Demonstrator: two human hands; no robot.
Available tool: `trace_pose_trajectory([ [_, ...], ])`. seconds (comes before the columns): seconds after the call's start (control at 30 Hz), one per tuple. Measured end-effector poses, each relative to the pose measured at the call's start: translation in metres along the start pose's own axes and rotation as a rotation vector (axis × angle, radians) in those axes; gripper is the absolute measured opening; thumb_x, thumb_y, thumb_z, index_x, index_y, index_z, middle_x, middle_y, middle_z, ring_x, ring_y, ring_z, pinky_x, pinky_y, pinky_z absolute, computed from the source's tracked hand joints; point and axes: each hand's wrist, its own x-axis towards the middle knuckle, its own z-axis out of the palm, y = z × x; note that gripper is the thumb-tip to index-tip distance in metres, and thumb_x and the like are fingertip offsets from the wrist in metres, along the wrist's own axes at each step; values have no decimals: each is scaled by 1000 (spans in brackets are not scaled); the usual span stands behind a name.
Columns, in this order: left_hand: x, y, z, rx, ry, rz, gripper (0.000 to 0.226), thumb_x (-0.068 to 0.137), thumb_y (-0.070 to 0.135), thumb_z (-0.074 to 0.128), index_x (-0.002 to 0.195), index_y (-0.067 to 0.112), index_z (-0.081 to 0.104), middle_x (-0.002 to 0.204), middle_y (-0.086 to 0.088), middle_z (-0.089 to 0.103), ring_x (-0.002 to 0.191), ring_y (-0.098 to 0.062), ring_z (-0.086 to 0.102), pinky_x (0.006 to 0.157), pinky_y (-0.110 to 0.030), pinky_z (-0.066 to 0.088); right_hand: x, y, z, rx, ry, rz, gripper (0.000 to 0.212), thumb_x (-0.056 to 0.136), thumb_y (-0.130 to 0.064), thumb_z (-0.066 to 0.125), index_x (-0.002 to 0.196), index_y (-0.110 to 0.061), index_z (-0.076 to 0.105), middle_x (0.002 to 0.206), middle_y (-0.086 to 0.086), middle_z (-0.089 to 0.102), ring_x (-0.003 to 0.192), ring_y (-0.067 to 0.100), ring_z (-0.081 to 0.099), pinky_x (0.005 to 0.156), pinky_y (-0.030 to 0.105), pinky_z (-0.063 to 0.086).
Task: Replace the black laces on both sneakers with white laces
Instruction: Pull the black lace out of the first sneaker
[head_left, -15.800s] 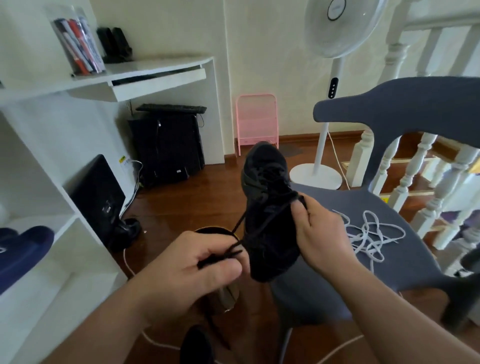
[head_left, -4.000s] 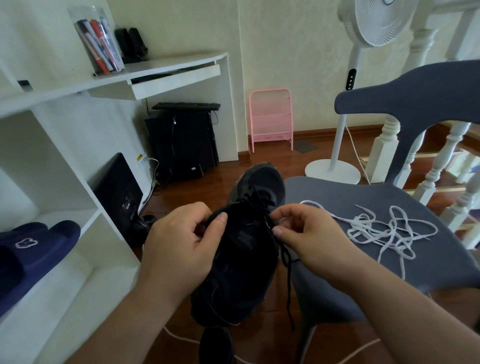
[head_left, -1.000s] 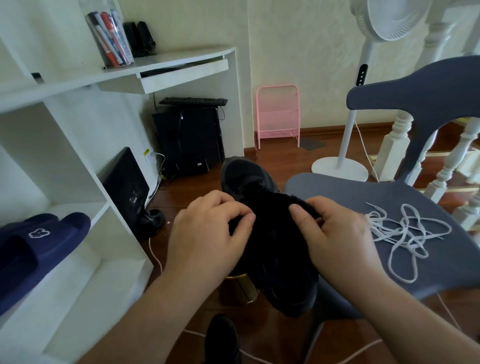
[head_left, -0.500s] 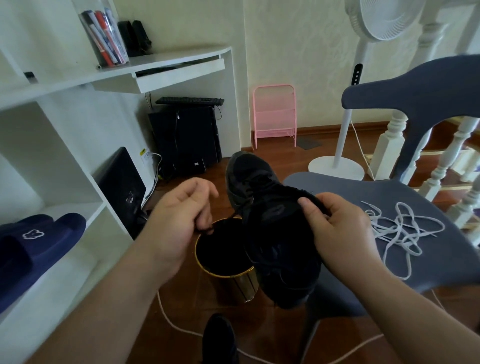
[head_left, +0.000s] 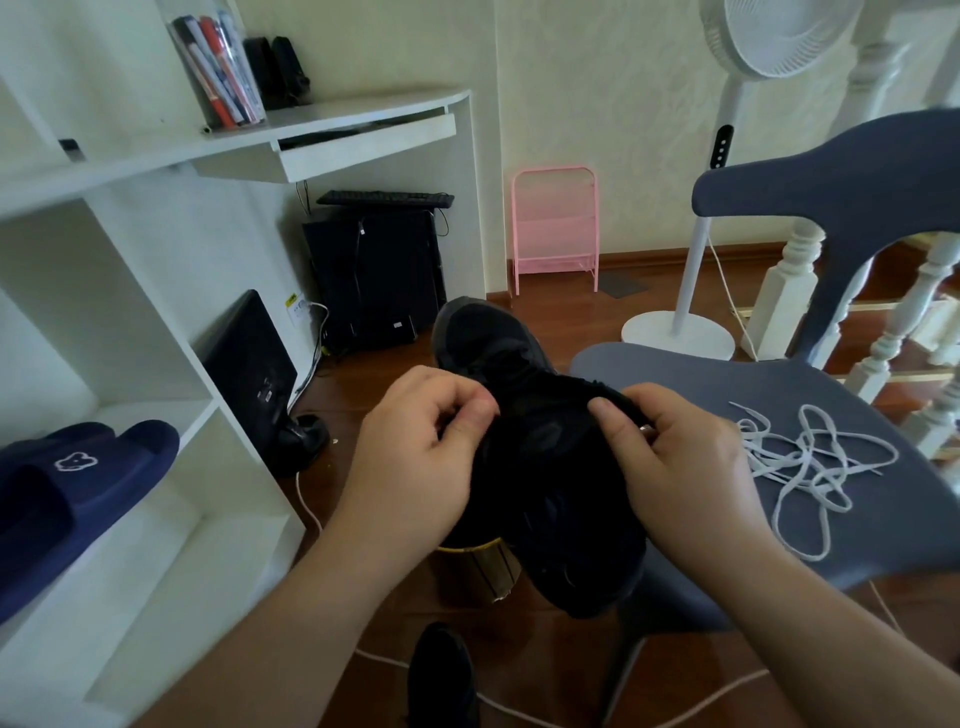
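Black sneaker (head_left: 540, 467) sits in the middle of the frame, toe pointing away, held up by both hands. Left hand (head_left: 415, 457) pinches at its left side with curled fingers; it may be gripping a black lace, but that is too dark to tell. Right hand (head_left: 675, 462) grips the right edge. White laces (head_left: 810, 467) lie tangled on the blue chair (head_left: 779, 379) at right.

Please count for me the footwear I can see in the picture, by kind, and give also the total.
Black sneakers: 2, one held in both hands, one on the floor at the bottom edge
Navy slippers: 2, on the white shelf, and
Total: 4
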Motion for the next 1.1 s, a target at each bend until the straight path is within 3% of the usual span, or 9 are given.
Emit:
trace_pose_trajectory([
  [0.1,5,-2,-10,-603,-59,-183,23,99,33,54,85,32,72,80,6,70,77,-9,67,73,-21,55,5,11,-3,50,-4,97,21,99,-49,57,82,-40,63,76,-21,67,76,-2,63,55,19,40],
  [0.17,9,-10,-21,-706,-71,-201,29,102,30,49,82,28,70,73,0,62,71,-16,60,71,-30,52,6,17,-6,109,22,127,19,101,-49,57,88,-38,66,77,-19,69,73,2,64,54,25,44],
  [0.3,16,-24,-30,-299,-40,-246,26,89,29,50,66,18,56,68,-6,50,67,-15,50,68,-40,39,5,17,-9,211,63,139,10,102,-46,59,97,-44,67,82,-19,71,75,2,67,52,21,49],
  [0.43,9,-30,-20,56,-108,-242,15,99,40,61,87,37,70,92,15,66,86,-6,62,75,-32,48,2,11,-6,237,39,114,8,102,-46,59,98,-46,67,83,-19,72,76,2,68,53,20,52],
  [0.57,3,-9,-15,82,-11,4,14,98,49,59,105,46,71,107,25,66,101,0,64,77,-18,49,-3,2,-3,193,0,19,11,102,-44,58,95,-41,66,80,-17,70,73,2,67,57,17,49],
  [0.67,1,6,-13,133,-3,123,20,96,48,61,112,43,73,105,25,64,102,-4,64,81,-24,53,-6,-7,-1,120,-9,-42,11,102,-45,59,96,-39,66,85,-23,68,78,-3,65,61,10,45],
  [0.77,0,10,-9,246,-41,154,19,93,40,71,111,39,77,101,21,62,99,-5,61,84,-35,54,-10,-14,3,58,-34,-101,17,99,-47,56,97,-34,68,78,-19,65,76,-2,63,61,13,44],
  [0.9,-2,10,-6,298,-35,165,19,90,37,77,110,37,76,93,19,61,93,-5,60,82,-38,55,-12,-21,6,-8,-43,-167,22,99,-42,56,89,-26,68,70,-13,59,72,3,57,64,14,41],
  [1.1,-3,13,-1,206,-75,56,3,90,40,77,90,42,74,80,15,59,76,-2,58,64,-13,41,-13,-23,6,-51,-44,-182,26,100,-43,54,90,-25,68,71,-11,61,71,7,57,66,21,44],
])
